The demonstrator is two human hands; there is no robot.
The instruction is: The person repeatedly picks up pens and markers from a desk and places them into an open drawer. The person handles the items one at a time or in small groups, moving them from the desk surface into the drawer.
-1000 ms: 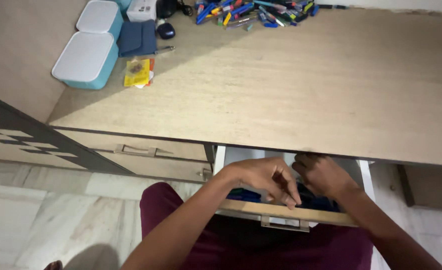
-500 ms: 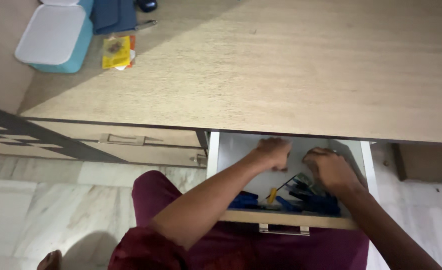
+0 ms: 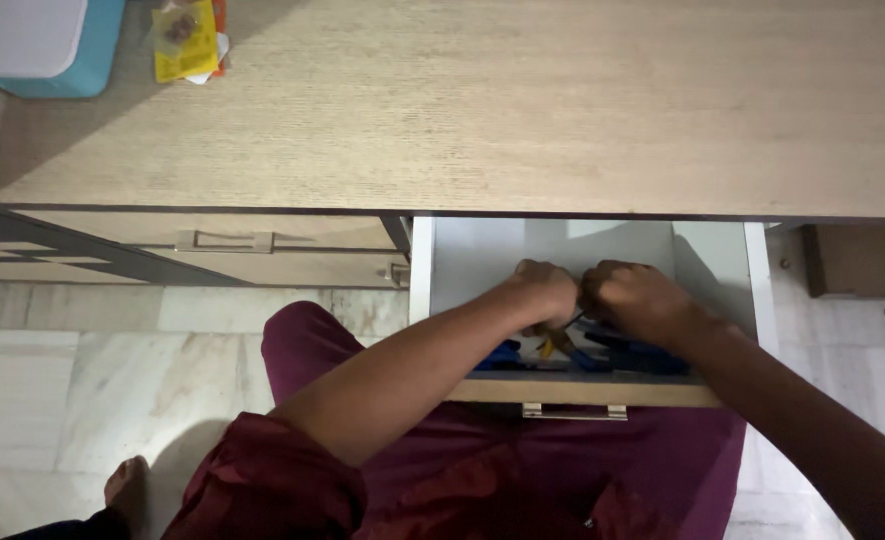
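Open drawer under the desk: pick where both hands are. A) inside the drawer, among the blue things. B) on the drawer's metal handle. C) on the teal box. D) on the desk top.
A: the left hand and right hand are down inside the open drawer, over the blue things.

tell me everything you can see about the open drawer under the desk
The drawer is pulled out from under the light wood-grain desk top. Its inside walls and floor look white; its front panel is pale wood with a small metal handle. Blue pens and a yellow item lie heaped near the front. The left hand and right hand are both inside, curled over that heap. The rear half shows bare.
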